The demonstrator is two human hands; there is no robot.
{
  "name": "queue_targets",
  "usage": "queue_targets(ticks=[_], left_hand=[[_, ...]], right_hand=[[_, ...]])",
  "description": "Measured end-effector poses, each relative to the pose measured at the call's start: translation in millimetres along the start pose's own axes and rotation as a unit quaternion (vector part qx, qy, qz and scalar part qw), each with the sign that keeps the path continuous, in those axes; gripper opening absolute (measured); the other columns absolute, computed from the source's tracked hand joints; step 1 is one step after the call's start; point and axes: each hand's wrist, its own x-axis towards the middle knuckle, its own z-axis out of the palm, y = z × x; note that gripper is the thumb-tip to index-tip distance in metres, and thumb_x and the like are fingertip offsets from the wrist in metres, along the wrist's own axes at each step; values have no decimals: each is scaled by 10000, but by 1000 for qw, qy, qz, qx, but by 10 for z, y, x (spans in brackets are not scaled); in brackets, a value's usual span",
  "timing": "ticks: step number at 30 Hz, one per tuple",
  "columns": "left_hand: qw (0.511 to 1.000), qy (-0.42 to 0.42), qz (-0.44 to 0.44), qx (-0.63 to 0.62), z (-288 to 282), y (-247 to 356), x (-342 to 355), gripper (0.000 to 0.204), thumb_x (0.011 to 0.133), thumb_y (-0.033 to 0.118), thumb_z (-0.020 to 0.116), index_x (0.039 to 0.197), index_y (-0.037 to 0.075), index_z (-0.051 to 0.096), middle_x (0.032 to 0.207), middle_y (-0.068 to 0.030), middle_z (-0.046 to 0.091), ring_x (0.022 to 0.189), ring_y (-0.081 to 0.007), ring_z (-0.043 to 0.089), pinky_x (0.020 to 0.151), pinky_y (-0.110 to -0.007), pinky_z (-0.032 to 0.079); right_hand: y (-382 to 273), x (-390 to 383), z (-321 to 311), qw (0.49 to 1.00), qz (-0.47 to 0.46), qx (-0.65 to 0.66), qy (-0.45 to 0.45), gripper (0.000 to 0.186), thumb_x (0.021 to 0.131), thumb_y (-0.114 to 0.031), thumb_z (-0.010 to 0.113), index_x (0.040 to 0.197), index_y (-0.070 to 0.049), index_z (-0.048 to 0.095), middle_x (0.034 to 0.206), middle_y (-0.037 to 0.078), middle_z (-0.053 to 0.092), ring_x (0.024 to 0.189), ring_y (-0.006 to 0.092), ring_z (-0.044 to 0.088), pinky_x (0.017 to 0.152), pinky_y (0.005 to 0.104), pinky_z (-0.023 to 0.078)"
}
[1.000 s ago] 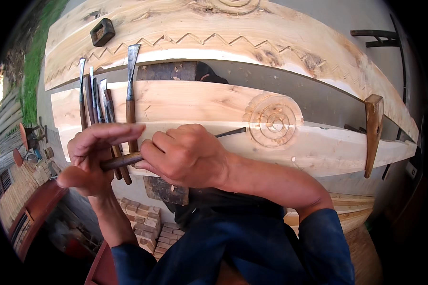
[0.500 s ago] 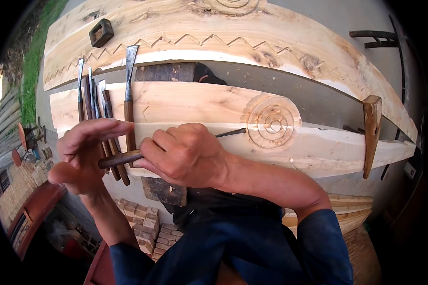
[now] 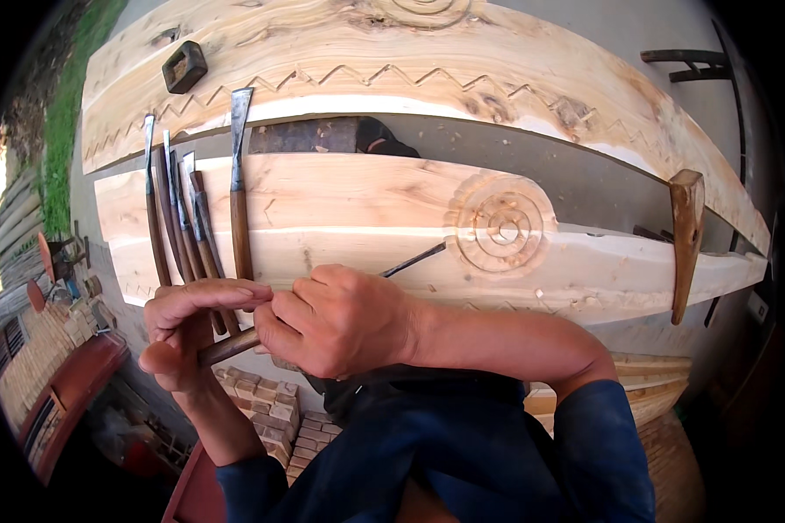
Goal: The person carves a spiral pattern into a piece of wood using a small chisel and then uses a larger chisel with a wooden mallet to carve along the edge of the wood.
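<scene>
My right hand (image 3: pixel 336 318) is closed around the wooden handle of a chisel (image 3: pixel 228 347). The chisel's dark thin blade slants up to the right, its tip by the left rim of a carved round spiral rosette (image 3: pixel 502 228) on the nearer pale board (image 3: pixel 340 196). My left hand (image 3: pixel 183 327) is open, thumb and fingers curved apart around the handle's butt end; its fingertips come close to the right hand's knuckles. Several wood-handled chisels (image 3: pixel 240 187) lie across the board beyond the left hand, their lower handles partly hidden behind it.
A farther curved board (image 3: pixel 384 57) bears a carved zigzag line and a small dark square block (image 3: pixel 185 67). A wooden mallet-like piece (image 3: pixel 686 235) lies across the nearer board's right end. Stacked small blocks (image 3: pixel 275 410) and a reddish bench (image 3: pixel 74 405) stand lower left.
Both hands and the chisel have come closer to my body, and the left hand has shifted right. The chisel now slants more steeply. The lying chisels' handles show more.
</scene>
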Motion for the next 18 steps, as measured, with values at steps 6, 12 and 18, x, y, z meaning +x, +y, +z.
queue_targets(ticks=[6, 12, 18], left_hand=[[1000, -10, 12, -9, -19, 14, 86, 1312, 820, 1059, 364, 1083, -162, 768, 1067, -346, 776, 1020, -403, 799, 940, -444, 639], [1000, -15, 7, -10, -23, 36, 144, 1318, 817, 1067, 354, 1057, -159, 773, 1065, -345, 777, 1004, -393, 800, 934, -440, 639], [1000, -21, 8, 6, -53, 64, 161, 1312, 823, 1065, 349, 1049, -154, 776, 1066, -345, 777, 990, -384, 803, 923, -431, 640]], right_hand=[[48, 26, 31, 1000, 8, -16, 21, 276, 859, -280, 795, 872, -39, 662, 694, 12, 500, 580, 142, 548, 504, 314, 408], [67, 37, 13, 1000, 19, -4, 17, 297, 841, -290, 807, 832, -57, 623, 687, 19, 496, 574, 149, 548, 501, 319, 409], [44, 49, 13, 999, 14, -35, 21, 311, 834, -298, 814, 821, -63, 611, 684, 22, 490, 574, 154, 557, 501, 319, 420]])
